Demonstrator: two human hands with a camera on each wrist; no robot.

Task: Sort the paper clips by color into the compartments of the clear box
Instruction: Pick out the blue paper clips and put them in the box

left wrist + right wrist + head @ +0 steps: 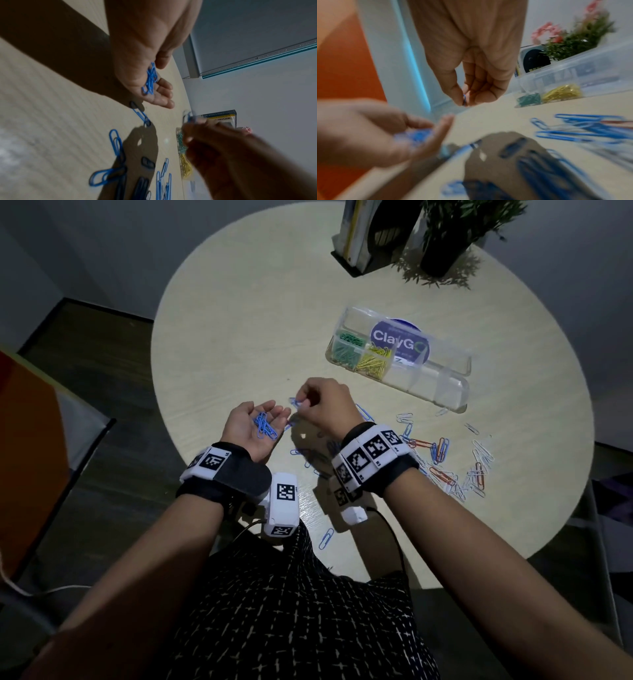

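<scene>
My left hand (255,424) lies palm up above the round table, cupping several blue paper clips (264,426) on its relaxed fingers; the same clips (150,79) show in the left wrist view. Just right of it, my right hand (325,405) pinches one blue paper clip (295,402) between thumb and fingertips, seen again as the clip (464,100) in the right wrist view. The clear box (452,371) stands open further back right, with green clips (346,347) in one compartment and yellow clips (375,359) in the one beside it.
Loose blue, white and red clips (442,453) are scattered on the table (239,337) right of my hands, and one blue clip (326,538) lies near the front edge. A book stand (363,234) and a potted plant (452,231) sit at the back.
</scene>
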